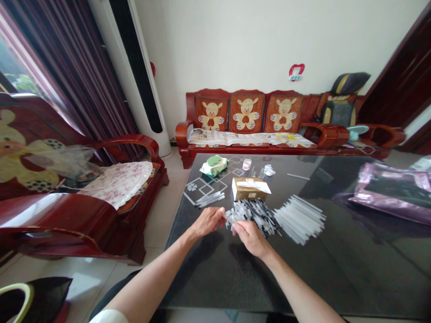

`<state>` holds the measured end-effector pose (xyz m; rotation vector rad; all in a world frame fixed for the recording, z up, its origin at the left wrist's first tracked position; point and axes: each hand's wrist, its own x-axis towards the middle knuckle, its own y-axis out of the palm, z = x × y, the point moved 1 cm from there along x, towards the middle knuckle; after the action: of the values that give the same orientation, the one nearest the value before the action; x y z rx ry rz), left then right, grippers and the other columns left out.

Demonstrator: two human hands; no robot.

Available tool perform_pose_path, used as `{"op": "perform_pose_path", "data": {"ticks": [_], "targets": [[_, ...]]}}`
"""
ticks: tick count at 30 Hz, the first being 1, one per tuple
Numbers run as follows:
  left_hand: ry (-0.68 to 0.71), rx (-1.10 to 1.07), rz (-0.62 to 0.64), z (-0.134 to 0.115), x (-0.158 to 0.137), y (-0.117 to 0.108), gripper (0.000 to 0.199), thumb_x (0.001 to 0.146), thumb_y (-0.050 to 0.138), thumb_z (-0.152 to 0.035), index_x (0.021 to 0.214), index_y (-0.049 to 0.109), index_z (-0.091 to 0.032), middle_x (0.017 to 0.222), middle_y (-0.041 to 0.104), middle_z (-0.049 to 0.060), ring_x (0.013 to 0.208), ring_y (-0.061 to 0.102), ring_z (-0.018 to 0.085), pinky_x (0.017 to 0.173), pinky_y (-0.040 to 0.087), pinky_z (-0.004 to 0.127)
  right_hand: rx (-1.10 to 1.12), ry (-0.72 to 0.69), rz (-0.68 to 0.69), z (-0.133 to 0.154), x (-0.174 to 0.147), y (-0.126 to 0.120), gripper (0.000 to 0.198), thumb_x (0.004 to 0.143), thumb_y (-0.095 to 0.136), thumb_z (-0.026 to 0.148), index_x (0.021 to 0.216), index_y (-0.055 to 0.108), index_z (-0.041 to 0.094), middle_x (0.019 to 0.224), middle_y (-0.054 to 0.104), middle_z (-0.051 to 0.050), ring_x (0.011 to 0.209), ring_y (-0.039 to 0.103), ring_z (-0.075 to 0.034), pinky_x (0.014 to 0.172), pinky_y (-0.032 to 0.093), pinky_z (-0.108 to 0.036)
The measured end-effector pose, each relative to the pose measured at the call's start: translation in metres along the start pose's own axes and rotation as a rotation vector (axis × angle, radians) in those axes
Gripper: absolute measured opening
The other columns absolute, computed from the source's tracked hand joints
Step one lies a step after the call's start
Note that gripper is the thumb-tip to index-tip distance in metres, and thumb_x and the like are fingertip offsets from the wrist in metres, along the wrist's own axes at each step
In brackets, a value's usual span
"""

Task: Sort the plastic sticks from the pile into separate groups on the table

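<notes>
The heap of black and pale pieces (261, 216) lies on the bench (215, 280) before the tissue box (249, 194), likely light, stiff and slippery (pinch mid-length). Beside it, the left hand (208, 221) and right hand (251, 237) curl their fingers; I cannot tell what either grip holds.

Your left hand (207, 222) and your right hand (251, 237) are bare, and your forearms (299, 282) also; on the left one there is a rounded edge of white sleeve (109, 316), and beside it some black cloth (116, 289), of which garment I cannot tell
</notes>
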<state>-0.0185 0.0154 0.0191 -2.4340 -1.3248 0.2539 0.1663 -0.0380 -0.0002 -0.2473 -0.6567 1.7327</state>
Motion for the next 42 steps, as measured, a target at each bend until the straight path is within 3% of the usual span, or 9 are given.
{"op": "perform_pose_path", "data": {"ticks": [3, 7, 13, 19, 23, 29, 34, 38, 42], "targets": [[0.079, -0.120, 0.012, -0.003, -0.003, 0.001, 0.055, 0.089, 0.034, -0.061, 0.104, 0.058, -0.014, 0.082, 0.062, 0.007, 0.058, 0.055, 0.012, 0.049, 0.041, 0.021, 0.432, 0.186, 0.116, -0.006, 0.002, 0.003, 0.046, 0.091, 0.041, 0.053, 0.067, 0.056, 0.017, 0.041, 0.033, 0.007, 0.036, 0.026, -0.007, 0.039, 0.020, -0.021], [0.118, -0.057, -0.004, -0.005, -0.003, 0.003, 0.048, 0.090, 0.040, -0.058, 0.082, 0.058, -0.014, 0.066, 0.058, 0.003, 0.053, 0.050, 0.011, 0.050, 0.039, 0.021, 0.695, 0.326, 0.250, -0.006, 0.001, 0.004, 0.046, 0.087, 0.044, 0.059, 0.070, 0.054, 0.017, 0.039, 0.024, 0.012, 0.033, 0.011, -0.004, 0.035, 0.011, -0.020], [0.068, -0.003, -0.079, -0.005, 0.001, 0.003, 0.050, 0.092, 0.036, -0.051, 0.062, 0.054, -0.015, 0.054, 0.050, 0.000, 0.051, 0.044, 0.010, 0.053, 0.034, 0.022, 0.051, -0.020, 0.001, 0.006, 0.001, -0.004, 0.042, 0.094, 0.040, 0.043, 0.064, 0.055, 0.018, 0.052, 0.049, 0.001, 0.049, 0.044, -0.011, 0.052, 0.029, -0.025], [-0.062, -0.135, -0.101, -0.001, 0.003, 0.013, 0.050, 0.088, 0.038, -0.051, 0.053, 0.046, -0.016, 0.046, 0.044, -0.002, 0.044, 0.035, 0.008, 0.047, 0.027, 0.022, -0.594, -0.194, -0.119, 0.008, -0.005, -0.005, 0.035, 0.097, 0.037, 0.034, 0.075, 0.060, 0.018, 0.057, 0.060, -0.005, 0.052, 0.052, -0.015, 0.057, 0.026, -0.030], [-0.088, -0.079, -0.117, -0.003, 0.002, 0.010, 0.051, 0.089, 0.038, -0.049, 0.051, 0.044, -0.017, 0.043, 0.042, -0.002, 0.041, 0.036, 0.008, 0.046, 0.028, 0.022, -0.449, -0.146, -0.095, 0.010, -0.005, -0.004, 0.037, 0.097, 0.037, 0.034, 0.072, 0.058, 0.018, 0.057, 0.059, -0.004, 0.055, 0.053, -0.014, 0.057, 0.028, -0.028], [0.110, 0.053, 0.023, -0.008, -0.004, -0.001, 0.049, 0.092, 0.036, -0.054, 0.071, 0.056, -0.015, 0.061, 0.057, 0.001, 0.049, 0.048, 0.009, 0.049, 0.034, 0.020, 0.291, 0.117, 0.142, -0.001, -0.001, 0.001, 0.041, 0.094, 0.038, 0.047, 0.076, 0.059, 0.017, 0.046, 0.044, 0.005, 0.040, 0.039, -0.008, 0.043, 0.029, -0.022], [0.180, 0.097, 0.046, -0.010, -0.006, 0.001, 0.047, 0.093, 0.036, -0.053, 0.074, 0.055, -0.014, 0.061, 0.056, 0.000, 0.051, 0.047, 0.009, 0.051, 0.034, 0.019, 0.593, 0.295, 0.351, -0.004, -0.001, 0.005, 0.046, 0.091, 0.036, 0.055, 0.101, 0.057, 0.015, 0.057, 0.062, -0.001, 0.034, 0.042, -0.009, 0.035, 0.025, -0.020], [0.191, 0.185, 0.011, -0.012, -0.004, 0.001, 0.049, 0.095, 0.033, -0.048, 0.066, 0.054, -0.015, 0.059, 0.055, 0.000, 0.054, 0.047, 0.010, 0.055, 0.034, 0.021, 0.435, 0.223, 0.262, -0.002, 0.000, 0.002, 0.042, 0.094, 0.036, 0.049, 0.083, 0.060, 0.016, 0.046, 0.051, 0.003, 0.034, 0.033, -0.008, 0.038, 0.022, -0.021], [0.150, 0.233, -0.063, -0.004, 0.001, 0.004, 0.048, 0.095, 0.032, -0.044, 0.059, 0.049, -0.016, 0.055, 0.049, -0.002, 0.054, 0.043, 0.010, 0.058, 0.031, 0.022, -0.135, -0.021, -0.015, 0.001, 0.001, 0.000, 0.038, 0.096, 0.037, 0.038, 0.070, 0.057, 0.018, 0.052, 0.055, 0.000, 0.049, 0.049, -0.012, 0.051, 0.029, -0.025]]}}
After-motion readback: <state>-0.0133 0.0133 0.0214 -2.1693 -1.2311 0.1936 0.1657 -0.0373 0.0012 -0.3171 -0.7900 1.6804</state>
